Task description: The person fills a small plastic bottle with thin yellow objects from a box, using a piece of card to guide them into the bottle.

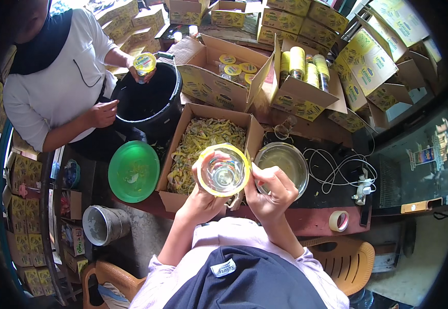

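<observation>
A clear plastic cup (224,174) with a yellow film edge around its rim is in my left hand (202,202), fingers wrapped round its side. I look straight into its mouth. At the cup's right edge, my right hand (272,191) pinches the rim between thumb and forefinger; any loose strip there is too small to make out. Below the cup stands a cardboard box (255,135) full of yellow and clear plastic trimmings (212,131). Right of it, partly behind my right hand, sits a round bowl (303,162).
A co-worker's hand (143,73) holds a lidded cup (144,61) over a black bucket (177,92). Nearby are a green basin (119,177), a box of sealed cups (208,90), a box of stacked cups (301,102), white cables (332,166) and a tape roll (339,221).
</observation>
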Available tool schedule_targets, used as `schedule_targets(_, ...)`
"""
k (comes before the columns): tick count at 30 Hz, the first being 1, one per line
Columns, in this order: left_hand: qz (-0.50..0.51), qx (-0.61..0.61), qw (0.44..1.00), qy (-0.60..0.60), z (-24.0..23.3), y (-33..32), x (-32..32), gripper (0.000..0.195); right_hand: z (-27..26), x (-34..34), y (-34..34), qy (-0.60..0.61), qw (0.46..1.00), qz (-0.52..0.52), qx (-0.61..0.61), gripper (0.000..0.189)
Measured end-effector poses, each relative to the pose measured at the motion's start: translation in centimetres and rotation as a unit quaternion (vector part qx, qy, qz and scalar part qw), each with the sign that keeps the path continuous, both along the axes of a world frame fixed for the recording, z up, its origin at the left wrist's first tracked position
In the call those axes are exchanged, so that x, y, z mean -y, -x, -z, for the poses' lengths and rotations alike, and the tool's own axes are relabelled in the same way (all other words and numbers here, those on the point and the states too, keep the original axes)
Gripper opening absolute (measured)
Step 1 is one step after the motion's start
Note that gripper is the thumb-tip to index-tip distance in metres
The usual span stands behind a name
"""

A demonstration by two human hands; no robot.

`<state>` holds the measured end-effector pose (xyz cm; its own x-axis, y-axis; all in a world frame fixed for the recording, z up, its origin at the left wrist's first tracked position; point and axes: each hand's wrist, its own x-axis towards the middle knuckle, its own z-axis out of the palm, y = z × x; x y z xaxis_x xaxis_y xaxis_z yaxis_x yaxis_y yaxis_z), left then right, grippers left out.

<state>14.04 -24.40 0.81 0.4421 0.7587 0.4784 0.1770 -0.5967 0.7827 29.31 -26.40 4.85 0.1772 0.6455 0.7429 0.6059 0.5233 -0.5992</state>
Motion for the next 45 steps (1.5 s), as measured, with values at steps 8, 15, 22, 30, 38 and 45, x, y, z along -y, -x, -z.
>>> schedule_targets(8,0.018,0.056,0.998,0.035,0.0,0.1,0.3,0.073,-0.2,0.0,-0.3,0.022,0.998,-0.038,-0.043,0.018)
schedule_targets(15,-0.009,-0.063,0.996,-0.056,-0.1,0.5,0.5,0.068,-0.4,0.1,-0.7,0.069,0.993,-0.053,-0.077,0.017)
schedule_targets(22,0.046,0.091,0.989,0.103,0.8,0.3,0.6,0.075,-0.6,1.0,-0.3,0.049,0.996,-0.025,-0.066,0.016)
schedule_targets(30,0.016,0.052,0.998,0.038,0.5,0.1,0.5,0.072,-0.6,1.3,0.2,0.030,0.998,-0.028,-0.049,0.015)
schedule_targets(38,0.001,-0.011,0.999,-0.049,0.6,0.4,0.6,0.061,-0.2,0.8,-0.5,0.045,0.997,-0.031,-0.049,0.018)
schedule_targets(45,0.001,0.011,1.000,0.024,0.6,0.4,0.4,0.056,-0.5,1.4,-0.2,0.062,0.996,-0.034,-0.061,0.016)
